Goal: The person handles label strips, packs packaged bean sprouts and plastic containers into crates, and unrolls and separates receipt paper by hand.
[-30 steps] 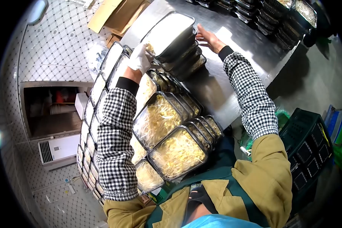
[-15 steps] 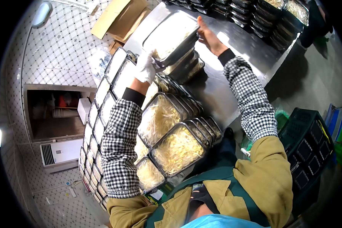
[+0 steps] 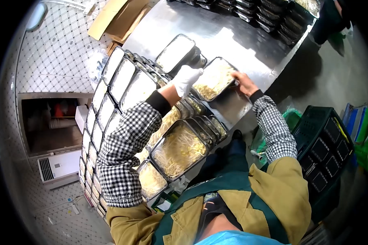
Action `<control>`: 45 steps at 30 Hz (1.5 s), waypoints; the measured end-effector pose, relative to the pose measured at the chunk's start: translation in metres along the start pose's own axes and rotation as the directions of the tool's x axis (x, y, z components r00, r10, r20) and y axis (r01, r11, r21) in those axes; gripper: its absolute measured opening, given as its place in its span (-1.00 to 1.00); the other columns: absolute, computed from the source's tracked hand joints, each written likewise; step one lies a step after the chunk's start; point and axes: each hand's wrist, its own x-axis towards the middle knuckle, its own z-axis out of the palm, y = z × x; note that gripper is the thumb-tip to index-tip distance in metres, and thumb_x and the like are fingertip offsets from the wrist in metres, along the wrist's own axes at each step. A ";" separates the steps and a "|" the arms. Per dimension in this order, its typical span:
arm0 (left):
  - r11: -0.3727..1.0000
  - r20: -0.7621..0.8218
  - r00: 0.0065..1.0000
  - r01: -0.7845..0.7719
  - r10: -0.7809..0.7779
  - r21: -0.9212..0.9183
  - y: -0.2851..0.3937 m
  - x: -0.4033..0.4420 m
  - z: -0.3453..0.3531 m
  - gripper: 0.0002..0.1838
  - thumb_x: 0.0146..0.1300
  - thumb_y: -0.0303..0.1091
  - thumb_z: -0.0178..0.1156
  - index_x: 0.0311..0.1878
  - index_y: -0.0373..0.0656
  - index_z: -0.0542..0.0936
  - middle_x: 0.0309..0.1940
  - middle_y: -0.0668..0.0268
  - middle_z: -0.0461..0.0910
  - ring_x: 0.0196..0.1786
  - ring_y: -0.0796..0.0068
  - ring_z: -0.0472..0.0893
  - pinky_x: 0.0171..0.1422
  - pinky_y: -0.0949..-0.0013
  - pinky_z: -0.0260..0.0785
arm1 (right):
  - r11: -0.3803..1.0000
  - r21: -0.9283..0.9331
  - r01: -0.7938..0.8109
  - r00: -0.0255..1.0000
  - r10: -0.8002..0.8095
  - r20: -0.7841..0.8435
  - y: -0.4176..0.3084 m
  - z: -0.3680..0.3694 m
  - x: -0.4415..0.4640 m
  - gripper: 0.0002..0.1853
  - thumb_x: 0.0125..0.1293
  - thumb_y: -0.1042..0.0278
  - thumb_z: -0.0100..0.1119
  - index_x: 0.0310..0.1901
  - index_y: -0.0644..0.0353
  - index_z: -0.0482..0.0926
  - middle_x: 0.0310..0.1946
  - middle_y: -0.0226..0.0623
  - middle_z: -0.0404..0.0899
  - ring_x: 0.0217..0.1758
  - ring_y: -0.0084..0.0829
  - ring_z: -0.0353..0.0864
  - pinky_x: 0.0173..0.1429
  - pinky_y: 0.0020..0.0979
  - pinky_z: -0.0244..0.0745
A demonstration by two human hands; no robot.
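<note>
A black tray of bean sprouts under clear film is held between my two hands over the stacks. My left hand, in a white glove, grips its left edge. Bare, my right hand has its fingers closed on the right edge. Just behind my left hand stands a short stack of wrapped trays. Nearer my body are more stacked sprout trays. Many rows of wrapped trays run along the left.
The steel table bears stacks of black trays at its far right. Cardboard lies at the back left. A dark green crate stands on the right. Part of another person shows at the upper right.
Both hands have come nearer my body and to the right, bringing a tray away from the stack. That stack is lower, and my right hand has closed on the tray's edge.
</note>
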 end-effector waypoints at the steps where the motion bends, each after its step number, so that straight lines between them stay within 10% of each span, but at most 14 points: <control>1: 0.994 -0.020 0.997 -0.074 0.073 -0.075 0.014 -0.014 0.007 -0.65 0.20 -0.14 0.26 -0.16 -0.26 0.57 -0.26 0.23 0.57 -0.25 0.61 0.48 -0.19 0.51 0.34 | 1.000 0.008 0.006 0.999 -0.005 -0.042 -0.002 0.013 -0.005 -0.55 0.22 0.20 0.16 0.10 0.23 0.44 -0.04 -0.26 0.53 -0.04 -0.46 0.52 -0.08 -0.30 0.55; 4: 0.942 0.037 0.963 -0.254 0.268 -0.218 0.058 -0.056 0.002 -0.23 0.27 -0.15 0.22 0.36 -0.41 0.12 0.11 0.16 0.45 0.12 0.38 0.44 0.27 0.30 0.27 | 0.936 -0.229 0.266 0.930 -0.312 -0.195 0.032 0.024 0.043 -0.20 0.11 0.15 0.31 0.23 0.55 0.19 0.10 0.04 0.43 0.15 -0.23 0.44 0.16 -0.35 0.41; 6: 0.921 -0.065 0.930 -0.368 0.363 -0.129 0.053 -0.070 -0.020 -0.22 0.32 -0.16 0.13 0.42 -0.37 0.00 0.30 0.01 0.26 0.32 0.19 0.35 0.39 0.21 0.20 | 0.904 -0.412 0.117 0.828 -0.318 -0.462 0.006 0.069 0.005 -0.07 0.04 0.05 0.37 0.27 0.56 0.13 0.13 0.12 0.40 0.20 -0.15 0.41 0.26 -0.29 0.32; 8: 0.907 -0.099 0.911 -0.410 0.400 -0.100 0.073 -0.109 -0.018 -0.26 0.33 -0.14 0.09 0.42 -0.33 0.05 0.35 -0.03 0.21 0.36 0.13 0.31 0.41 0.18 0.18 | 0.988 -0.143 0.059 0.881 -0.118 -0.458 0.029 0.083 0.009 0.20 -0.02 0.01 0.41 0.37 0.55 -0.24 0.29 0.26 0.14 0.36 -0.08 0.20 0.39 -0.26 0.14; 10: 0.894 -0.134 0.903 -0.426 0.409 -0.143 0.075 -0.140 -0.022 -0.24 0.32 -0.13 0.11 0.42 -0.33 0.06 0.35 -0.03 0.21 0.33 0.13 0.34 0.38 0.19 0.23 | 0.981 -0.132 0.141 0.852 -0.188 -0.489 0.053 0.088 0.022 0.29 -0.04 0.00 0.49 0.40 0.36 -0.36 0.20 0.06 0.27 0.18 -0.19 0.38 0.09 -0.08 0.38; 21: 0.956 -0.418 0.885 -0.273 0.206 -0.108 0.021 -0.262 -0.057 -0.36 0.39 -0.13 0.02 0.38 -0.33 0.16 0.29 -0.01 0.33 0.12 0.31 0.55 0.15 0.38 0.46 | 0.967 -0.034 0.251 0.810 -0.230 -0.539 0.054 0.119 0.064 0.09 -0.05 0.12 0.46 0.29 0.64 -0.04 0.27 0.27 0.19 0.36 -0.07 0.24 0.38 -0.32 0.16; 40: 0.897 -0.639 0.768 -0.312 0.044 -0.313 -0.031 -0.320 -0.060 -0.40 0.40 -0.19 0.04 0.36 -0.38 0.19 0.09 0.09 0.52 -0.13 0.41 0.61 -0.09 0.48 0.48 | 0.987 -0.152 0.043 0.822 -0.122 -0.556 0.008 0.184 0.119 0.26 -0.03 -0.05 0.43 0.33 0.67 -0.26 0.37 0.36 -0.04 0.46 0.04 0.04 0.48 -0.28 0.01; 41: 0.904 -0.629 0.776 -0.302 0.048 -0.303 -0.030 -0.321 -0.060 -0.40 0.40 -0.18 0.04 0.35 -0.38 0.20 0.09 0.10 0.52 -0.14 0.42 0.62 -0.09 0.49 0.48 | 0.982 -0.181 0.051 0.753 -0.157 -0.639 0.014 0.183 0.125 0.10 -0.05 -0.10 0.45 0.24 0.69 0.11 0.23 0.26 0.27 0.32 -0.05 0.29 0.33 -0.32 0.23; 43: 0.920 -0.610 0.789 -0.294 0.081 -0.258 -0.026 -0.323 -0.058 -0.41 0.39 -0.17 0.05 0.34 -0.38 0.23 0.08 0.11 0.52 -0.18 0.43 0.63 -0.08 0.50 0.48 | 0.993 -0.081 0.089 0.832 -0.119 -0.542 0.018 0.170 0.120 0.16 -0.03 -0.13 0.42 0.28 0.69 -0.02 0.27 0.31 0.19 0.37 -0.02 0.22 0.39 -0.29 0.15; 45: 0.927 -0.543 0.824 -0.316 0.163 -0.201 -0.019 -0.324 -0.057 -0.43 0.40 -0.19 0.02 0.33 -0.37 0.24 0.10 0.09 0.51 -0.12 0.41 0.62 -0.05 0.48 0.48 | 0.968 0.021 0.250 0.855 -0.210 -0.475 0.025 0.159 0.104 -0.16 0.02 -0.06 0.38 0.07 0.61 0.33 0.03 0.15 0.45 0.09 -0.21 0.46 0.15 -0.27 0.36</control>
